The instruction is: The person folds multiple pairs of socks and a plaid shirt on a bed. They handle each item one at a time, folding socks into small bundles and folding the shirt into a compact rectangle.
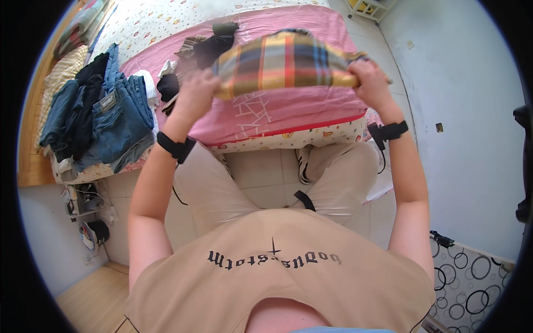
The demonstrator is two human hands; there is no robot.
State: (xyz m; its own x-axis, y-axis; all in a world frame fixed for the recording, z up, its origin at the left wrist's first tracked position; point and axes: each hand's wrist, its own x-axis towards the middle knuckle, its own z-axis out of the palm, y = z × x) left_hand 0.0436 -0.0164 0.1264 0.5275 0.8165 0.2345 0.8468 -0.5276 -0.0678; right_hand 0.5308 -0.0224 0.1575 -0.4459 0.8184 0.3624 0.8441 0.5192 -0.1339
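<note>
A plaid garment (283,61) in yellow, red, blue and grey is stretched between my two hands over the bed, its middle bowed upward and blurred by motion. My left hand (199,91) grips its left end, fingers closed round the cloth. At the right end my right hand (371,82) is closed on it too. Whether it is a shirt, I cannot tell. Under it lies a pink sheet (311,105) with a white line pattern. Small dark and striped clothes (214,51) lie on the sheet just beyond my left hand.
A heap of blue jeans (123,114) and dark trousers lies at the bed's left side, by the wooden bed frame (34,161). A white wall (444,89) stands to the right. My legs are at the bed's front edge. A small shelf with cables (86,200) is at lower left.
</note>
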